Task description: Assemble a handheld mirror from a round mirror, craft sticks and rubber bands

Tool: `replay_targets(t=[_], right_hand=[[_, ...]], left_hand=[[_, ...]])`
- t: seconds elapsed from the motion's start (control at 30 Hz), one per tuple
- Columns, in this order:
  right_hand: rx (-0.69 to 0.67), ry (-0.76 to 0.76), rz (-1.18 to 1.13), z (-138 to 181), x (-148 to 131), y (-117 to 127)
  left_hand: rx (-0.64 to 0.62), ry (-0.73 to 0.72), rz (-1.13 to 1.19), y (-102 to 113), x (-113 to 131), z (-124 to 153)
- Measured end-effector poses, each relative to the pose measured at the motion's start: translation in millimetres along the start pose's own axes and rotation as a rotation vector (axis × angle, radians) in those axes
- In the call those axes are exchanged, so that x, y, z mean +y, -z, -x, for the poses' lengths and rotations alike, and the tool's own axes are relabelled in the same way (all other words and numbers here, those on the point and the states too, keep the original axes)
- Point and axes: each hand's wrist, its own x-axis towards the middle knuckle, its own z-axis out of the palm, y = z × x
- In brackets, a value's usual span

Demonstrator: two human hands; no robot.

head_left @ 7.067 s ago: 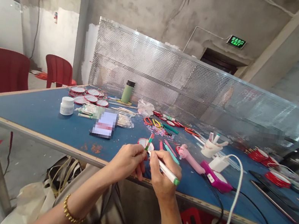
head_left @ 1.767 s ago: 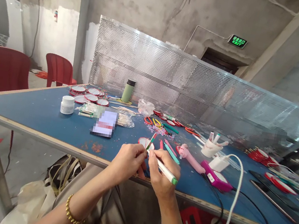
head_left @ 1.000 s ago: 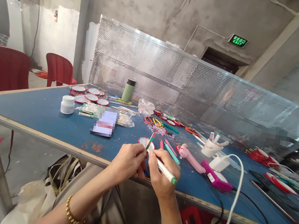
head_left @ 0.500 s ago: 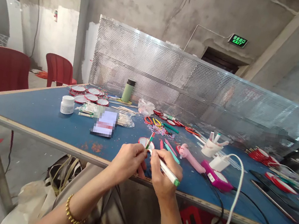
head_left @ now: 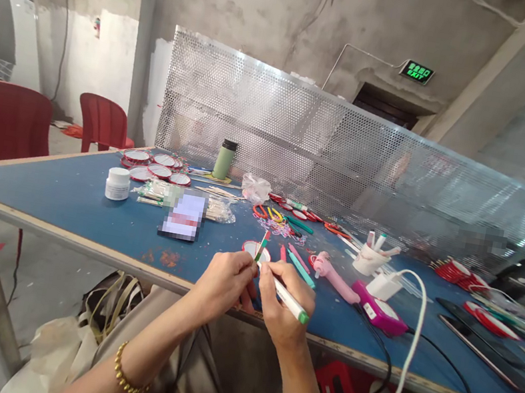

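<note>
Near the front edge of the table, my left hand is closed around a thin flat stick coloured red and green, its upper end sticking up past the fingers. My right hand grips a white marker pen with a green end, tip toward the stick. Whether the tip touches the stick I cannot tell. Just behind both hands lies a round white disc with a red rim, partly covered by the stick and fingers.
A phone, a white jar and bagged sticks lie left. To the right are a pink glue gun, a magenta device with cables, and a cup of pens. A perforated metal panel stands behind.
My right hand and the marker have shifted slightly left, closer to the stick. The left hand keeps its hold on the stick.
</note>
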Motion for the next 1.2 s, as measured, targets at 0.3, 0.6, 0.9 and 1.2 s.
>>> replay_targets(t=[0.3,0.6,0.9,1.2], right_hand=[[0.129,-0.097,-0.017,5.9,5.9,-0.1],[0.084,-0.062,-0.026,3.5,-0.9,1.4],[0.077,-0.121,-0.061,5.8,-1.9,-0.6],[0.085,-0.118,-0.027,8.5,-2.0,-3.3]], left_hand=[[-0.056,0.097,0.227,2.1,8.0,0.5],[-0.042,0.064,0.25,1.3,5.6,0.0],[-0.04,0.079,0.218,1.2,9.3,0.6],[-0.032,0.061,0.165,0.5,7.3,-0.8]])
